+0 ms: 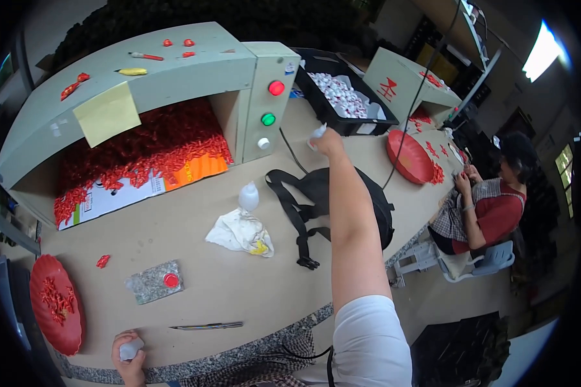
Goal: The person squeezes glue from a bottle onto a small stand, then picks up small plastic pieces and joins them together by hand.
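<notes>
My left hand (130, 362), at the near left edge of the table, is closed around a small whitish translucent object (132, 348) that looks like a squeeze bottle. Stretched far forward, my right hand (331, 143) grips a small whitish bottle (318, 131) beyond a black bag (361, 193) with straps. A similar translucent bottle (248, 196) stands mid-table behind a crumpled white cloth (240, 233) with a yellow stain. Nearer me lie a speckled stone slab (156, 291) bearing a red cap (170, 280), and a thin pointed metal tool (206, 326).
A pale green machine (174, 55) holds many small red pieces (148, 145). Red bowls stand left (39, 309) and right (403, 164). A black crate (313, 63) contains white pieces. Another person (490, 200) sits at the right. A cable hangs over the table.
</notes>
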